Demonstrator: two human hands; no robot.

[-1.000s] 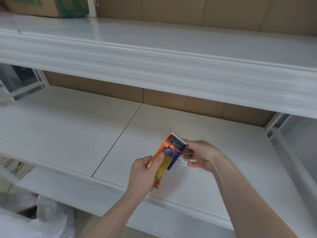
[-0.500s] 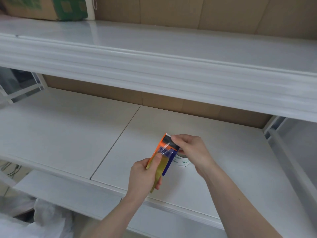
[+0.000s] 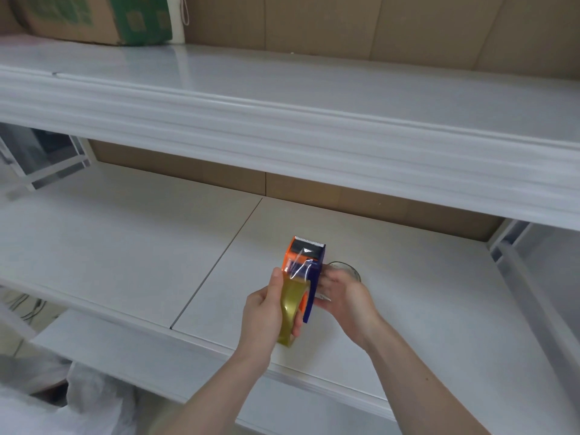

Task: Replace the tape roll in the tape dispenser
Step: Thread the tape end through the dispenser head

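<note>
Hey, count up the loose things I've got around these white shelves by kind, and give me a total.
Orange and blue plastic tape dispenser: 1
Yellowish tape roll, mounted in it: 1
Clear, nearly empty tape ring on the lower shelf: 1
Green-printed cardboard box on the upper shelf: 1
Total: 4

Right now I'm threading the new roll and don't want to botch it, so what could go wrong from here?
The loose tape end lies crumpled short of the serrated blade; it may stick to itself or the tape dispenser. The left hand alone grips the yellowish roll; it could slip. The right hand works beside the clear ring and might knock it.
</note>
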